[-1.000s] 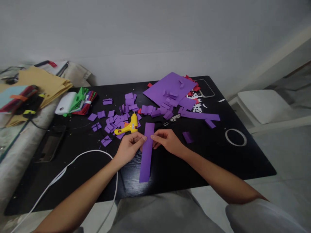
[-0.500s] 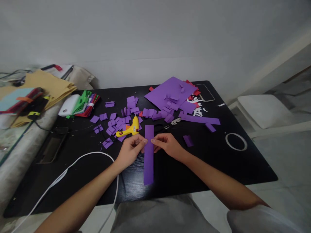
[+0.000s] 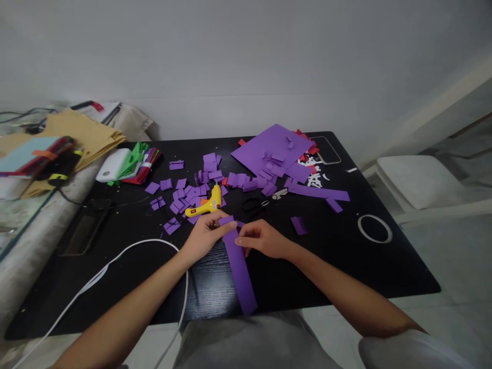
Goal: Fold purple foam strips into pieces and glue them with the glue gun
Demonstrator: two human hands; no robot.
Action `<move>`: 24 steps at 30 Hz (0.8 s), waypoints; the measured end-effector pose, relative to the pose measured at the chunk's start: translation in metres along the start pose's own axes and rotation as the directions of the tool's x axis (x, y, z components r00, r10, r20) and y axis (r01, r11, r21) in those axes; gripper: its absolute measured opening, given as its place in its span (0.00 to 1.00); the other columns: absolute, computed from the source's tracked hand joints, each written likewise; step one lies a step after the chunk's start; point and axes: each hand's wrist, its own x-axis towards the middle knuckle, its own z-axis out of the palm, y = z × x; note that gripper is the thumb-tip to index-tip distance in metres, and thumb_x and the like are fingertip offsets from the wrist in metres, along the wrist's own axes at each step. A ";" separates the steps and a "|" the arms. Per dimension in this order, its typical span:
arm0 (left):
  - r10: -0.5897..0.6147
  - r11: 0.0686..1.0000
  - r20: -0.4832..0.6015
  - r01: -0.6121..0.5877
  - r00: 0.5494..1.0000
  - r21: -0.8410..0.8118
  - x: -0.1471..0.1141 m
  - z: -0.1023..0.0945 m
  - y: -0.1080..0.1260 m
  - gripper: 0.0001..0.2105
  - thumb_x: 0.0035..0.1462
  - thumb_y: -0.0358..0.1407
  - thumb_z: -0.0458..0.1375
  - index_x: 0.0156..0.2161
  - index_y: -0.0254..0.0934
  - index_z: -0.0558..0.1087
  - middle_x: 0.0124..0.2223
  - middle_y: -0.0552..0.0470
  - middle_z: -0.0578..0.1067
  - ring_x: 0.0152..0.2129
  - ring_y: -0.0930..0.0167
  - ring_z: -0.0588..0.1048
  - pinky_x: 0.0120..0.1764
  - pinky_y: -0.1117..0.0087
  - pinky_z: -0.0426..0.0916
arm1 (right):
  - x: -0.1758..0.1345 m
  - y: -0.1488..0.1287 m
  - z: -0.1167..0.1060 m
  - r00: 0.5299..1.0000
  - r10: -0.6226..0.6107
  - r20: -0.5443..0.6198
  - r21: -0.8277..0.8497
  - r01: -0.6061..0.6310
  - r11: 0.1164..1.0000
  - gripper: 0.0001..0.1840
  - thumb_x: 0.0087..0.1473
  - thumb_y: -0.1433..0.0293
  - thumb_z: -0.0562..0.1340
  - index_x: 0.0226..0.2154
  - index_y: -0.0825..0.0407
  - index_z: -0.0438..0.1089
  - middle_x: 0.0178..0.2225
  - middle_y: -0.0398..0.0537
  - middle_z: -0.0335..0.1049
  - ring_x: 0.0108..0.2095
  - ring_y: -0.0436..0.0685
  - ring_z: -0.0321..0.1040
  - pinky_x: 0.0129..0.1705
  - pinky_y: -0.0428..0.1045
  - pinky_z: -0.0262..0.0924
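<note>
A long purple paper strip slants across the near middle of the table, its lower end toward me. My left hand pinches its upper end, thumb on top. My right hand grips the strip's right edge a little lower, thumb and fingers closed on it. A short purple piece shows between the hands, behind the strip; I cannot tell whether it is a folded-back part. Just beyond my left hand lies a yellow glue gun. Black-handled scissors rest beyond my right hand.
Small folded purple pieces are scattered behind the glue gun. A large purple sheet lies at the back, with red and white scraps beside it. A white cable curves along the left. A tape ring sits at right.
The strip has gone from upright to slanted, its lower end swinging right and nearer me. Its top end now sits lower, by my left hand. My right hand has shifted slightly down.
</note>
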 end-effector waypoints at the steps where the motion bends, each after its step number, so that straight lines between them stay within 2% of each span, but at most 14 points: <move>1: 0.001 1.000 -0.009 -0.001 1.000 0.001 0.000 0.000 0.000 0.14 0.54 0.45 0.67 0.32 0.35 0.75 0.24 0.57 0.72 0.21 0.74 0.69 0.27 0.73 0.64 | 0.000 0.001 0.001 1.000 0.003 0.000 -0.010 -0.003 1.000 0.23 0.46 0.52 0.73 0.24 0.55 0.73 0.22 0.42 0.72 0.23 0.50 0.70 0.29 0.47 0.67; 5: 0.009 1.000 -0.064 -0.009 0.998 -0.002 0.000 -0.001 0.001 0.13 0.53 0.45 0.67 0.31 0.35 0.76 0.24 0.56 0.72 0.20 0.74 0.68 0.26 0.73 0.64 | 0.002 0.004 0.002 0.998 -0.023 -0.067 -0.026 0.021 0.999 0.20 0.47 0.54 0.72 0.25 0.55 0.74 0.23 0.41 0.70 0.24 0.49 0.67 0.31 0.47 0.64; 9: 0.023 1.000 -0.109 -0.021 0.994 0.023 0.002 -0.003 0.005 0.13 0.54 0.45 0.66 0.30 0.35 0.76 0.23 0.56 0.72 0.20 0.74 0.69 0.26 0.73 0.64 | 0.002 0.002 0.001 0.986 -0.083 -0.147 -0.099 0.069 0.993 0.16 0.50 0.58 0.69 0.26 0.55 0.75 0.23 0.40 0.67 0.25 0.48 0.61 0.30 0.46 0.55; 15: -0.010 0.999 0.014 0.009 1.000 0.048 0.001 -0.002 0.006 0.12 0.52 0.43 0.67 0.31 0.35 0.76 0.26 0.55 0.74 0.19 0.75 0.71 0.26 0.73 0.68 | -0.001 0.000 0.002 0.981 -0.085 -0.174 -0.100 0.068 0.993 0.13 0.49 0.61 0.69 0.24 0.54 0.75 0.21 0.40 0.66 0.25 0.48 0.57 0.29 0.46 0.50; 18: -0.019 0.997 0.031 0.017 0.999 0.076 0.000 -0.002 0.006 0.11 0.52 0.42 0.66 0.29 0.35 0.76 0.25 0.55 0.74 0.19 0.74 0.71 0.26 0.73 0.68 | -0.001 0.000 0.002 0.981 -0.089 -0.170 -0.116 0.070 0.991 0.12 0.48 0.62 0.68 0.24 0.54 0.75 0.22 0.40 0.67 0.25 0.49 0.57 0.29 0.47 0.49; 21: 0.001 0.994 -0.006 -0.001 1.000 0.113 0.000 -0.006 0.006 0.10 0.53 0.41 0.66 0.29 0.35 0.77 0.23 0.56 0.73 0.21 0.73 0.71 0.28 0.73 0.67 | 0.000 -0.001 0.002 0.978 -0.117 -0.172 -0.133 0.095 0.987 0.11 0.49 0.63 0.67 0.24 0.54 0.76 0.23 0.41 0.69 0.26 0.50 0.59 0.31 0.47 0.52; 24: 0.042 0.992 -0.094 -0.031 0.995 0.122 0.003 -0.015 0.005 0.10 0.53 0.41 0.67 0.28 0.35 0.78 0.25 0.55 0.75 0.23 0.73 0.71 0.31 0.72 0.67 | 0.001 -0.001 0.001 0.977 -0.124 -0.176 -0.144 0.099 0.985 0.10 0.49 0.63 0.67 0.25 0.54 0.76 0.24 0.41 0.70 0.27 0.51 0.61 0.33 0.48 0.52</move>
